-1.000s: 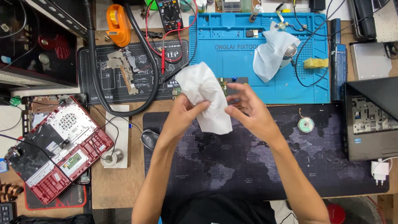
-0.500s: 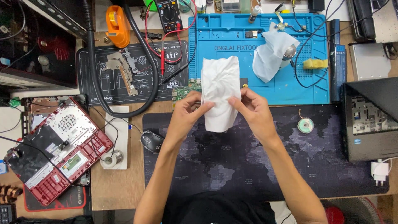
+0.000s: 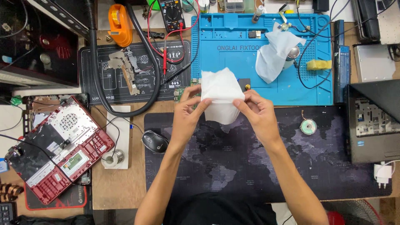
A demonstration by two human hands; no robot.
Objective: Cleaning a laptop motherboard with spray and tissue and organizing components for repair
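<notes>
Both my hands hold a white tissue (image 3: 221, 92) spread between them above the far edge of the dark desk mat (image 3: 250, 166). My left hand (image 3: 188, 111) pinches its left edge and my right hand (image 3: 257, 113) pinches its right edge. A green circuit board (image 3: 183, 92) peeks out behind the tissue, mostly hidden by it. The tissue hangs in front of the near edge of the blue work mat (image 3: 266, 58).
A second crumpled tissue (image 3: 273, 56) lies on the blue mat by a yellow sponge (image 3: 318, 64). A mouse (image 3: 155, 141), a solder reel (image 3: 308, 126), a red opened laptop base (image 3: 58, 146), a multimeter (image 3: 173, 14), a black hose (image 3: 125, 62) and a black laptop (image 3: 373, 121) surround me.
The tissue went from bunched and tilted to the left to held flat and spread between both hands. My hands have drawn slightly nearer and apart.
</notes>
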